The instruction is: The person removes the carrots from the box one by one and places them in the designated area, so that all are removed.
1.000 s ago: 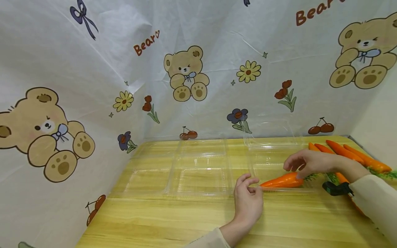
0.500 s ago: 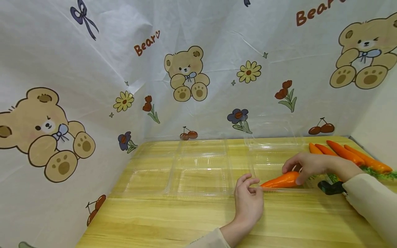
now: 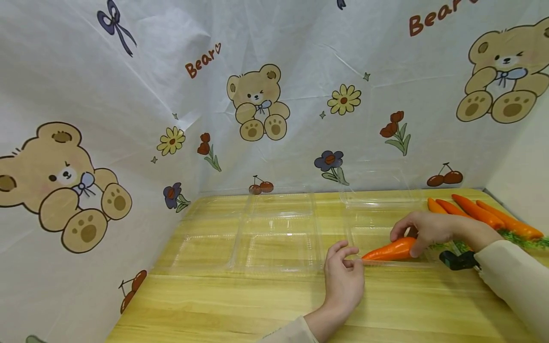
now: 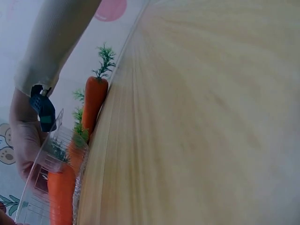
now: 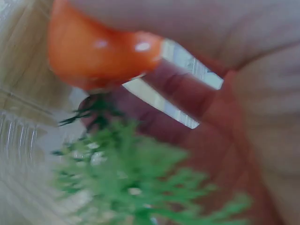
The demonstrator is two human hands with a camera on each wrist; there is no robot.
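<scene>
In the head view my right hand (image 3: 429, 231) grips an orange carrot (image 3: 388, 250) by its thick end, thumb on the near side. The carrot lies along the front wall inside a clear plastic container (image 3: 372, 233), its tip pointing left. Green leaves (image 5: 126, 173) hang below the carrot's end in the right wrist view. My left hand (image 3: 344, 278) pinches the container's front left corner between thumb and fingers. At the lower left of the left wrist view, the carrot (image 4: 61, 194) shows through the container's wall.
Several more carrots (image 3: 478, 212) with green tops lie on the wooden table (image 3: 223, 305) at the right, partly behind the right arm. Two other clear containers (image 3: 280, 238) stand to the left. A bear-printed sheet (image 3: 300, 43) hangs behind and at the left.
My right hand has moved slightly left and closed its thumb and fingers on the carrot's thick end. The carrot has shifted barely; my left hand has stayed at the corner.
</scene>
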